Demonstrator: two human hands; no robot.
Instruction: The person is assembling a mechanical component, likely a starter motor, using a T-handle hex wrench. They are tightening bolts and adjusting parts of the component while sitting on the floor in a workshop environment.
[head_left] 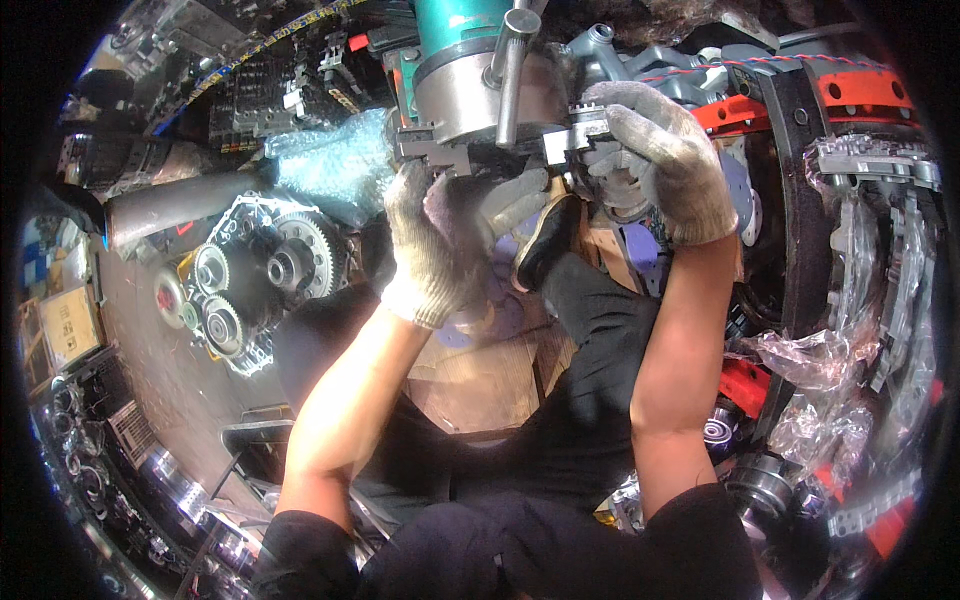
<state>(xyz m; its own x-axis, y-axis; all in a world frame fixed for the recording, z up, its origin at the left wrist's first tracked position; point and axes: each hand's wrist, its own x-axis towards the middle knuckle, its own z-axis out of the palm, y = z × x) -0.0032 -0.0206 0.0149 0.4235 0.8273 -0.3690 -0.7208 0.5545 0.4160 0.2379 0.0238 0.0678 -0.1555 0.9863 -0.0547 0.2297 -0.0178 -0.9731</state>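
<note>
Knees in dark trousers fill the near edge, forearms rising from them. Left hand [432, 250], gloved, has its grip closed under the lathe chuck [470, 100], fingers curled around a dark part there. Right hand [655, 160] is clenched on the chuck's stepped jaw at its right side. Chuck key [512, 70] stands in the chuck, so the clamping looks unfinished. Beyond, gear housing [265, 270] lies on the oily floor [170, 370], metal parts racked all around
</note>
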